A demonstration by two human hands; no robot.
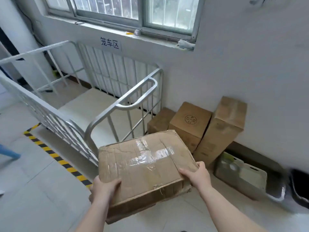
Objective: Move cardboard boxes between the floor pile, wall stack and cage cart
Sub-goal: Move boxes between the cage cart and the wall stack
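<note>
Cardboard box (145, 166), worn and criss-crossed with clear tape, held off the floor in both hands, just in front of the cage cart's (117, 104) handle end. Left hand (104, 188) clamped on the near left corner, thumb lying on the top face, fingers wrapped under. Right hand (194, 175) closed on the near right edge, thumb on top, fingers tucked out of sight beneath. Cart deck pale, white railings on all sides, parked against the wall under the window (133, 12). Wall stack (190, 124) to the right of the cart: three brown boxes standing against the wall, tallest at the right. Beside them, a pale printed carton (240, 178), possibly lying on its side. Yellow-and-black floor tape (56, 158) running along the cart's near side.
</note>
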